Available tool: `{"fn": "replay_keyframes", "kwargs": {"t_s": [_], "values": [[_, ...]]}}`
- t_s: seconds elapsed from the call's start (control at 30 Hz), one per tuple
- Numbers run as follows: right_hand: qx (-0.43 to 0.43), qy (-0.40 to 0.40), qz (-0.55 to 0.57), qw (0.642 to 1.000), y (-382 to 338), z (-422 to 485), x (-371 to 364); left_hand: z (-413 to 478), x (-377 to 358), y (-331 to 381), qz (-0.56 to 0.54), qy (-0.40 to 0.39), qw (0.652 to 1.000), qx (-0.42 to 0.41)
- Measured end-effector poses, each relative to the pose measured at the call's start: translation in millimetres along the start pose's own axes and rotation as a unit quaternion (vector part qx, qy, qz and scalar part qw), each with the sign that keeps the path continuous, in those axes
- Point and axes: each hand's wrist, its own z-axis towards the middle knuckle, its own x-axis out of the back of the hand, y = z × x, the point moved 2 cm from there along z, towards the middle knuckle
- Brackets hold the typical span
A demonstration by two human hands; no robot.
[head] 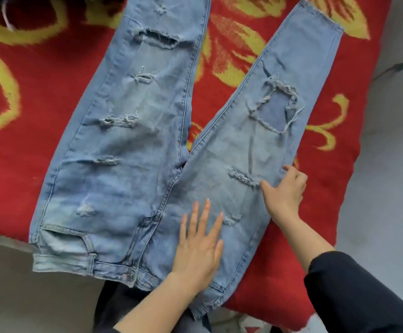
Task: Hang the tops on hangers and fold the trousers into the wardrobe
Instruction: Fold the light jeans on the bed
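On a red blanket (15,169) with a yellow pattern, a pair of light blue ripped jeans (123,152) lies spread flat, front side up. The waistband sits at the near edge of the blanket, closest to the person, and the two legs fan apart in a V towards the far side. One leg runs up and out of the top of the view; the other angles to the right and ends in a frayed hem. Both legs have torn, threadbare patches along their length.

The left hand (197,239) rests palm down on the upper part of the right-angled leg, with its fingers straight and slightly spread, pressing the denim flat. The right hand (284,191) is at the outer seam of that same leg, further along. Its thumb lies on top of the cloth and its fingers curl at the edge, seemingly pinching the seam, though the fingertips are partly hidden. A dark sleeve (354,289) covers the right forearm. A grey surface (395,145) lies beyond the blanket on the right.
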Motion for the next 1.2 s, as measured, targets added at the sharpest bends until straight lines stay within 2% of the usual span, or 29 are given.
{"fn": "replay_keyframes", "kwargs": {"t_s": [0.17, 0.27, 0.37, 0.43, 0.53, 0.73, 0.83, 0.93, 1.03, 1.13, 1.2], "values": [[-0.122, -0.040, 0.096, 0.987, 53.3, -39.1, -10.6, -35.5, -33.6, 41.7, -0.062, -0.140, 0.981, 0.122], [-0.151, -0.090, 0.164, 0.971, 48.4, -41.0, -12.9, -30.5, -43.9, 49.8, -0.080, -0.170, 0.971, 0.145], [-0.164, -0.140, 0.277, 0.936, 27.5, -37.6, -10.8, -27.4, -43.3, 52.1, -0.070, -0.178, 0.970, 0.149], [-0.162, -0.162, 0.306, 0.924, 12.3, -35.0, -6.7, -27.5, -40.2, 52.7, -0.060, -0.182, 0.969, 0.156], [-0.151, -0.201, 0.304, 0.919, -5.0, -34.2, 0.3, -29.0, -25.5, 52.2, -0.080, -0.178, 0.964, 0.179], [-0.130, -0.161, 0.231, 0.951, -31.7, -16.7, 18.5, -31.9, 33.1, -12.5, -0.263, -0.171, 0.922, 0.225], [-0.059, -0.163, 0.191, 0.966, -79.8, -16.8, 22.5, -34.9, 67.6, -66.4, -0.366, -0.155, 0.892, 0.215], [0.068, -0.116, 0.145, 0.980, -152.0, -27.3, 22.5, -41.6, 102.1, -116.0, -0.427, -0.145, 0.865, 0.221], [0.175, -0.090, 0.092, 0.976, -227.3, -46.0, 10.4, -50.1, 125.4, -165.2, -0.473, -0.097, 0.832, 0.274], [0.230, -0.138, 0.112, 0.957, -282.2, -69.7, -19.7, -61.0, 133.2, -219.4, -0.463, 0.026, 0.818, 0.340], [0.264, -0.204, 0.085, 0.939, -297.8, -87.5, -46.0, -70.3, 122.9, -254.3, -0.387, 0.076, 0.836, 0.381]]}}
